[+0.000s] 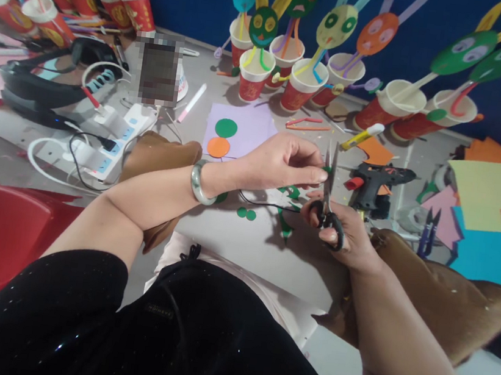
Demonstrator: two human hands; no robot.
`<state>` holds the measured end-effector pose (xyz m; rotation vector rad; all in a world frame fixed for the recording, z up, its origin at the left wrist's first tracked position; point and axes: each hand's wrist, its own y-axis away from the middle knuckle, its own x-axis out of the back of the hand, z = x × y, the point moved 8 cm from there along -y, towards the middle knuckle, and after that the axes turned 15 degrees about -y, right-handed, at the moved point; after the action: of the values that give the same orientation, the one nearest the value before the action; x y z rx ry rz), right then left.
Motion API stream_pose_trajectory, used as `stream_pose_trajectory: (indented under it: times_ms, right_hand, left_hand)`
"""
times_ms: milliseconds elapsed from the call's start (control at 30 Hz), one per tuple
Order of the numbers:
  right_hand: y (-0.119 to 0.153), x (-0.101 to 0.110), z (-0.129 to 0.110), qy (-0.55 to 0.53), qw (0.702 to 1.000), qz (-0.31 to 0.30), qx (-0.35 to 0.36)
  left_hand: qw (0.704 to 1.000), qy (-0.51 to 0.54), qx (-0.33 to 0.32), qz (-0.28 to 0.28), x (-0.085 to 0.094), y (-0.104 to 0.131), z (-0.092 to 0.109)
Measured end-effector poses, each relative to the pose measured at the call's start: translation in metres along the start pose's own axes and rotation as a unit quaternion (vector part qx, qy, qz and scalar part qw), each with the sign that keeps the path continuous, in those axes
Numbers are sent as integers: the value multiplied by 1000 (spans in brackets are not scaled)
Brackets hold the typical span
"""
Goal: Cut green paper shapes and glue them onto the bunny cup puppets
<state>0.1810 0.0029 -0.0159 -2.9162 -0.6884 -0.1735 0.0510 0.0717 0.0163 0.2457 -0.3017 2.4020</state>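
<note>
My right hand [341,230] grips black-handled scissors [330,189], whose blades point away from me and stand slightly apart. Just left of the blades, my left hand [288,165] pinches a small green piece [327,169] between thumb and finger; most of it is hidden. On the table below lie two small green circles [246,213] and green paper scraps [286,224]. A larger green circle [226,128] and an orange circle [218,147] rest on purple paper [259,124] beyond my left wrist.
Red cups [298,89] with paper figures line the back. A glue gun [378,183], a yellow marker [361,137] and coloured sheets [492,195] lie right. A power strip [120,143] with cables and a black headset [52,81] sit left.
</note>
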Motion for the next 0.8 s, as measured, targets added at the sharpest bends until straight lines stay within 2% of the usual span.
stream_pose_trajectory:
  times_ms: [567, 800]
  right_hand:
    - [2, 1, -1, -13, 999, -19, 28]
    - [2, 3, 2, -21, 999, -6, 29]
  left_hand:
    - [1000, 9, 14, 8, 6, 1, 6]
    - [999, 26, 28, 5, 7, 1, 5]
